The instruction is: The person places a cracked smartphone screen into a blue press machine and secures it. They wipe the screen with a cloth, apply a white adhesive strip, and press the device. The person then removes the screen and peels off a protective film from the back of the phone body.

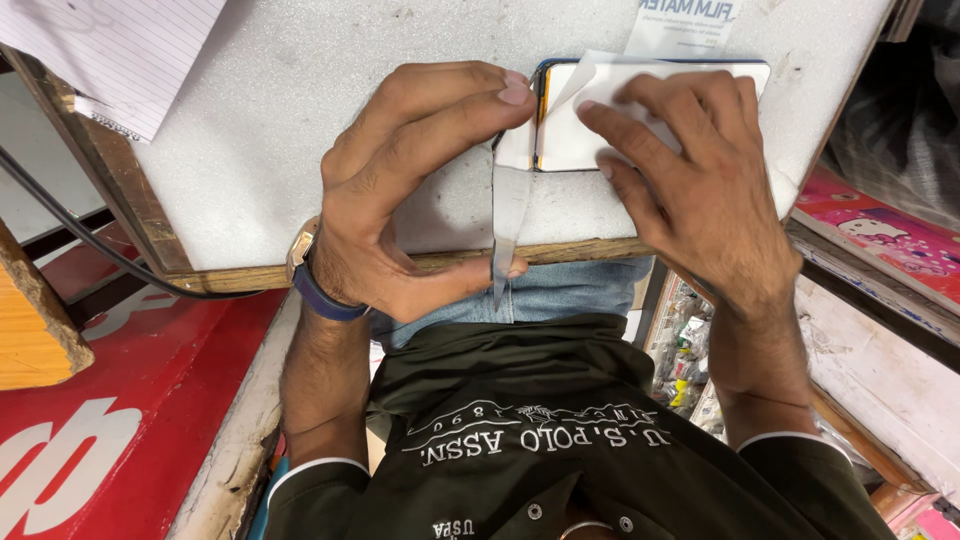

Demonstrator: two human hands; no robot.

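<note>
A phone [565, 140] lies flat on a white speckled work board [280, 130], covered by a white film sheet [610, 75]. My left hand [410, 180] pinches a thin clear film strip [510, 215] between thumb and fingertips at the phone's near end; the strip hangs past the board's wooden edge. My right hand [690, 185] rests flat on the phone with spread fingers pressing the white sheet down. A watch with a blue strap [310, 275] is on my left wrist.
Lined paper [115, 50] lies at the board's far left corner. A white printed packet [685, 22] sits beyond the phone. A black cable [100, 250] runs along the left. A red sign panel [130, 400] lies lower left; pink boxes [880, 235] stand right.
</note>
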